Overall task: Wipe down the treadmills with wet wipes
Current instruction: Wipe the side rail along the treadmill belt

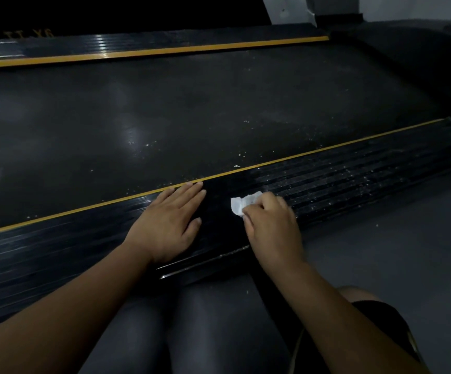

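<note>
Knees [192, 333] in dark pants were beside the treadmill [192, 109]. On its near side rail [354, 179], the left hand [169, 225] lay flat, fingers straight. Just beside it, the right hand [271, 228] squeezed a white wipe [239, 205] against the rail.

Dim room; grey floor [408, 252]; perhaps pale wall [421, 6] behind.

Faint yellow lettering [28, 34], upside down and seemingly "TT X6", sits by the treadmill's far side rail [151, 47], upper left of the frame.
</note>
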The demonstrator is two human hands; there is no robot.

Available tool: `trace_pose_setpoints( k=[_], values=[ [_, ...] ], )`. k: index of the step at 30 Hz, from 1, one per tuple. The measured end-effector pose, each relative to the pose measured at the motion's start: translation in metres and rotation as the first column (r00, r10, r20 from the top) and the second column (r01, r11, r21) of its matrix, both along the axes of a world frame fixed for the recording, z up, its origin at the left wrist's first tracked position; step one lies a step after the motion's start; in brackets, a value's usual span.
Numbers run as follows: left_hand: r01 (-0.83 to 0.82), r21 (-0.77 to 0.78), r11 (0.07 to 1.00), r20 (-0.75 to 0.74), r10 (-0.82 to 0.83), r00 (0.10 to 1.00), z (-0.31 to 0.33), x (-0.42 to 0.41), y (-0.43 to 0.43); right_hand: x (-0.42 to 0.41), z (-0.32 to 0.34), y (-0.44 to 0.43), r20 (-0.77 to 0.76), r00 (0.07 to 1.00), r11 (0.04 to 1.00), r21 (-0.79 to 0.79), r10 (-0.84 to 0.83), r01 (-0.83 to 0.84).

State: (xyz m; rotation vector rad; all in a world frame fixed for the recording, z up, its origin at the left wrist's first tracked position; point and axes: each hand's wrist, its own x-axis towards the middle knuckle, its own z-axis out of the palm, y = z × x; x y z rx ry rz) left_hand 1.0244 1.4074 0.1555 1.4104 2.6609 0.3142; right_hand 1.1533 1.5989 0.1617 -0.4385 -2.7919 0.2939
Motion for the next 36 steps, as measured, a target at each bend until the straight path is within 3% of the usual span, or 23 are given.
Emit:
trace_pose_setpoints(
  k=[3, 7, 10, 12, 14, 17, 21, 26, 29, 31, 36],
  values=[
    [-0.003, 0.003, 1.000, 0.000, 0.003, 1.000, 0.000, 0.001, 0.000, 0.004, -0.017, -0.018, -0.056, 0.997, 0.998, -0.021, 0.057, -0.059],
    [-0.005, 0.002, 1.000, -0.001, 0.005, 1.000, -0.001, 0.000, 0.001, 0.047, -0.034, -0.034, 0.080, 0.984, 0.984, 0.066, 0.160, -0.166],
    [-0.003, 0.004, 1.000, -0.004, 0.003, 1.000, -0.001, 0.000, 0.001, 0.047, -0.031, -0.011, 0.096, 0.995, 0.989, 0.145, 0.025, -0.038],
    [0.000, 0.000, 1.000, -0.003, 0.000, 1.000, -0.001, 0.000, 0.000, 0.034, -0.024, -0.012, 0.127, 0.990, 0.995, 0.085, -0.054, 0.043],
    [0.001, 0.005, 1.000, -0.006, -0.001, 1.000, -0.001, 0.001, 0.001, 0.034, -0.023, -0.031, 0.124, 0.992, 0.999, 0.030, 0.023, -0.027],
    [-0.002, 0.001, 1.000, -0.009, 0.002, 1.000, -0.002, 0.000, 0.001, 0.049, -0.028, -0.033, 0.140, 0.984, 0.989, 0.086, 0.109, -0.122],
    [-0.001, 0.000, 1.000, -0.011, 0.001, 1.000, -0.002, 0.000, 0.001, 0.031, -0.024, -0.006, 0.136, 0.986, 0.994, 0.061, -0.096, 0.088],
    [-0.005, 0.005, 1.000, -0.002, 0.005, 1.000, -0.002, 0.000, 0.000, 0.043, -0.027, -0.047, 0.077, 0.992, 0.994, 0.008, 0.104, -0.105],
    [-0.003, 0.004, 1.000, -0.006, 0.003, 1.000, -0.002, 0.000, 0.000, 0.041, -0.025, -0.022, 0.084, 0.996, 0.999, 0.031, 0.023, -0.025],
    [-0.007, 0.003, 1.000, -0.007, 0.007, 1.000, -0.002, 0.000, 0.001, 0.030, -0.022, -0.017, 0.098, 0.994, 0.998, -0.041, -0.042, 0.046],
    [-0.009, 0.010, 1.000, -0.002, 0.009, 1.000, -0.002, 0.001, 0.001, 0.025, -0.019, -0.023, 0.016, 0.999, 0.994, -0.104, 0.044, -0.042]
  ],
)
